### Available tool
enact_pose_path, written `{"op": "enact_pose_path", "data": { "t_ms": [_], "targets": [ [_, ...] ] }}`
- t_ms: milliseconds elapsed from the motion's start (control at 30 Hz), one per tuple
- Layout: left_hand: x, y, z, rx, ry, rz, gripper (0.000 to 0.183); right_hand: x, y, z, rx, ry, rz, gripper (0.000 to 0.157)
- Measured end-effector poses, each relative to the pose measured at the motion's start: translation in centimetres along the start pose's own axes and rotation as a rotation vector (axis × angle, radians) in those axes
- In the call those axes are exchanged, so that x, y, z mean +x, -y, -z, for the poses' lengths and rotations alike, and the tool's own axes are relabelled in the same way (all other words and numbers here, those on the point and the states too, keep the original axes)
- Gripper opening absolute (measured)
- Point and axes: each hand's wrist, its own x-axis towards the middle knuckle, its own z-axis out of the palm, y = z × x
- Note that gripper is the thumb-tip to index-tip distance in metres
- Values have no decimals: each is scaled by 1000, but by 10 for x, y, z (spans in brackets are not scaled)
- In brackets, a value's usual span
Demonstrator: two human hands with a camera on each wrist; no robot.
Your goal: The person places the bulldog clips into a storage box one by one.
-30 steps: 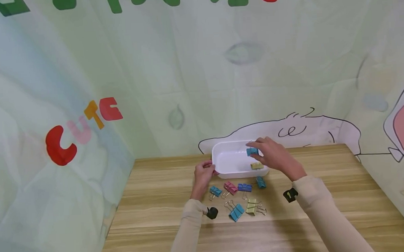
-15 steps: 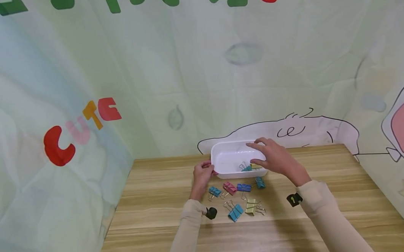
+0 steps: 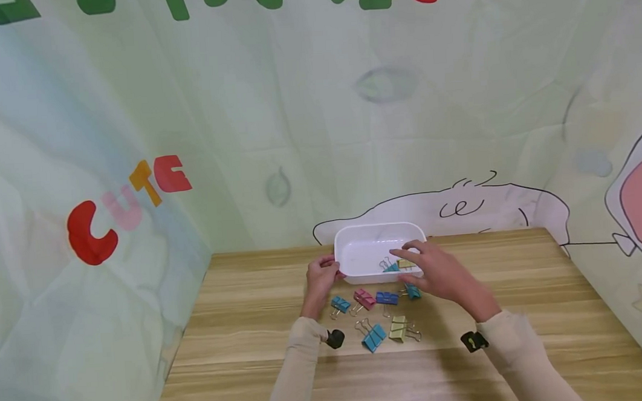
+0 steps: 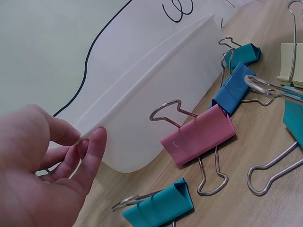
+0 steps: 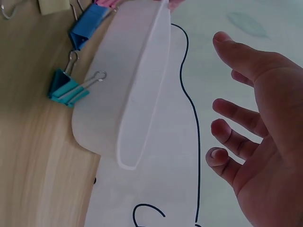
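Observation:
My left hand (image 3: 322,280) pinches the left end of a white plastic tray (image 3: 376,279); in the left wrist view its thumb and fingertips grip the rim (image 4: 102,122). Inside the tray lie a teal binder clip (image 3: 391,267) and a pale yellow binder clip (image 3: 405,263). Over the tray's right front corner is my right hand (image 3: 439,270), fingers spread and holding nothing, as the right wrist view (image 5: 265,123) confirms. Just in front of the tray, a teal binder clip (image 5: 66,90) sits close below that hand.
More binder clips lie on the wooden table (image 3: 241,350) before the tray: small teal (image 3: 340,304), pink (image 3: 365,298), blue (image 3: 387,298), large teal (image 3: 374,338) and pale yellow (image 3: 398,328). A printed cloth backdrop (image 3: 273,118) rises directly behind the tray.
My right hand has let go of the teal binder clip, which now lies in the tray beside the yellow one. That hand has since lowered toward the tray's front edge. The left hand keeps its grip.

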Motion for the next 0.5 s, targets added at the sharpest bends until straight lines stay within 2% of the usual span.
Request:
{"op": "enact_pose_path", "data": {
  "t_ms": [333, 500],
  "targets": [
    [-1, 0, -1, -10, 0, -15, 31, -24, 16, -21, 72, 43, 27, 57],
    [-1, 0, -1, -12, -3, -14, 30, -35, 22, -34, 64, 67, 35, 55]
  ]
}}
